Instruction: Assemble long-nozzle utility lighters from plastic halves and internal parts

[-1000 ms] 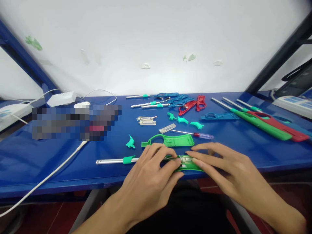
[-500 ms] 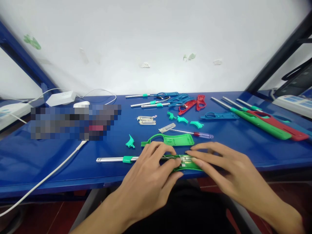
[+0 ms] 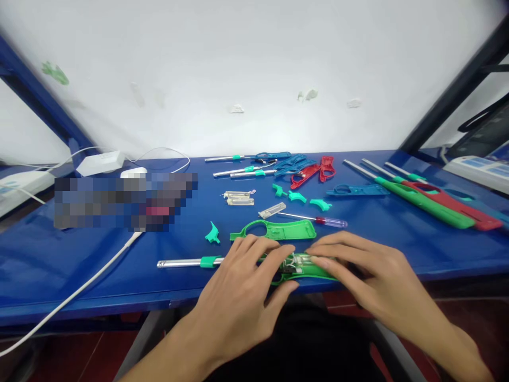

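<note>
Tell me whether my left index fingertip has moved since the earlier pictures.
Yes. Judged against the loose green half-shell, which lies where it was, the index fingertip of your left hand has shifted away from you, toward that half-shell.

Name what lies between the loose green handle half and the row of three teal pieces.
The head view shows a clear oblong part and the screwdriver there.

The big wall [image 3: 254,58] is white, with a few green marks [image 3: 55,72] and some small rough spots [image 3: 236,109]. A blue post [image 3: 45,101] leans on the left and a dark post [image 3: 453,87] on the right. The table [image 3: 139,281] is blue and shiny. Under it, the floor [image 3: 107,339] has red tiles with thin lines.
</note>
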A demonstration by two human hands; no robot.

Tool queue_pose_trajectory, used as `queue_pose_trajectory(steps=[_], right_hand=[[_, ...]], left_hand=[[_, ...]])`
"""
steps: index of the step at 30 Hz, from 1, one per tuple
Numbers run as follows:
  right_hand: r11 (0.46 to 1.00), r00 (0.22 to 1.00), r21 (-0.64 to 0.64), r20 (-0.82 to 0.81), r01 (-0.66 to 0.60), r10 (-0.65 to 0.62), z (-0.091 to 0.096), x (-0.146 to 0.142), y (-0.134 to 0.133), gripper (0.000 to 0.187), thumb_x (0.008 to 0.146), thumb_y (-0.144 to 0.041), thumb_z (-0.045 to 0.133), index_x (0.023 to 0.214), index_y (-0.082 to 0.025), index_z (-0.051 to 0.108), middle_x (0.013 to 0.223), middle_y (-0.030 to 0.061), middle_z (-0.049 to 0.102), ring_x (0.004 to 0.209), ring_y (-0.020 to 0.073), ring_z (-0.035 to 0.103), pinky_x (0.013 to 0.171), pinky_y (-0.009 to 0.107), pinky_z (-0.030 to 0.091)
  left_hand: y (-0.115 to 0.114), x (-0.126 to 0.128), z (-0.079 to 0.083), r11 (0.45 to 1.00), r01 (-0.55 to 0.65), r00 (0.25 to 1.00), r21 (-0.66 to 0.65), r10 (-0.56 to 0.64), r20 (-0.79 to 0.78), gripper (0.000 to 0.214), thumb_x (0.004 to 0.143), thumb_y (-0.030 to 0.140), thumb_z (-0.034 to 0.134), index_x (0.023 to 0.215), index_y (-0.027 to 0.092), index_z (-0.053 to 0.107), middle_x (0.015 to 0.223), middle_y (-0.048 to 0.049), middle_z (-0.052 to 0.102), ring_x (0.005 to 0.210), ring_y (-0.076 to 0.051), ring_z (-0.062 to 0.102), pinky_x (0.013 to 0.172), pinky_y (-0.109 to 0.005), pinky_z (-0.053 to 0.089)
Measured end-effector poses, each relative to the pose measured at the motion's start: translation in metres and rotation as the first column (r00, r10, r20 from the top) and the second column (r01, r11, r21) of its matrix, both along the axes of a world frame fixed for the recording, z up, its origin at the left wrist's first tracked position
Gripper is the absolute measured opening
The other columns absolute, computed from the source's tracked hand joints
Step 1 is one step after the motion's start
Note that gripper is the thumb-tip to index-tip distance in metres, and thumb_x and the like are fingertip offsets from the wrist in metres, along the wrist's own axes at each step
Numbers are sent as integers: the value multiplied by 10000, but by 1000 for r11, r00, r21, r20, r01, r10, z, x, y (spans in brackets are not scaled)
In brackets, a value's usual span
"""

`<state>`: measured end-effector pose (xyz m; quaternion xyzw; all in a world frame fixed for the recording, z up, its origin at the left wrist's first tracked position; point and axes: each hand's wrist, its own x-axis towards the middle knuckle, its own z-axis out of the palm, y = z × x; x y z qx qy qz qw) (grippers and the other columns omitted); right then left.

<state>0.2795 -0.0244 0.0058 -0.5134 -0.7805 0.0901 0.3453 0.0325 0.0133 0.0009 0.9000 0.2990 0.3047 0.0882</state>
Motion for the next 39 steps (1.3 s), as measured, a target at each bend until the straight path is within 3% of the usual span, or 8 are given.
queue_pose_trajectory(steps=[11,16,20,24,27,32,36,39], right_hand=[[988,999,147,5,47,-48,-1,1,11,116,1033,-249,656,1033,-311,753,1049,-38,779,957,159,741,945,292,541],[987,997,140,13,77,-80,-4,-2,16,127,1033,-271,650,1034,-308,772,1028,-18,797,967,198,730,879,341,555],[983,992,137,6,124,-126,-4,-5,13,134,1033,-293,644,1068,-312,772,1083,-5,796,1028,224,725,913,374,549],[950,968,187,-37,251,-248,10,9,24,143,1033,-346,633,1037,-298,767,1022,15,803,937,244,735,817,389,559],[925,940,222,78,308,-332,27,34,50,219,1030,-409,607,1057,-286,787,1063,45,822,940,290,744,821,442,551],[973,906,10,363,231,-218,37,57,91,285,984,-474,646,1099,-271,809,1123,54,829,1028,323,749,877,463,543],[969,903,11,359,247,-234,31,51,95,254,978,-448,648,944,-248,802,955,56,832,843,285,754,741,403,524],[949,897,50,315,311,-310,32,47,89,300,1025,-442,574,961,-235,781,911,64,825,745,268,742,666,385,494]], left_hand=[[-1,0,0,999,-17,1000,-42,17,4,388,1039,282,637,1409,234,530,1256,-86,675,1152,-291,634,1049,-544,520],[-2,0,0,999,-21,999,-29,22,26,395,1038,267,627,1417,231,523,1320,-107,630,1215,-294,618,1014,-494,550],[-2,0,1,999,-14,1000,-38,14,13,389,1037,255,623,1412,232,518,1324,-110,619,1209,-302,620,1006,-534,553],[-2,0,1,999,0,1000,-37,1,10,371,1043,241,607,1403,242,521,1298,-106,622,1175,-305,630,1029,-592,534],[-2,0,1,999,12,1000,-31,-12,17,352,1045,224,598,1389,242,528,1276,-103,625,1149,-300,631,1036,-610,522],[-2,-1,2,1000,15,1000,1,-15,25,341,1043,255,614,1376,222,548,1274,-117,623,1160,-310,610,1007,-578,526],[-3,-2,3,1000,10,993,13,-11,115,328,1029,210,604,1356,206,578,1322,-135,577,1221,-305,573,1001,-506,534],[-2,-3,3,999,-43,970,-5,43,239,309,1017,127,557,1311,207,606,1337,-124,539,1234,-266,558,1005,-435,527]])
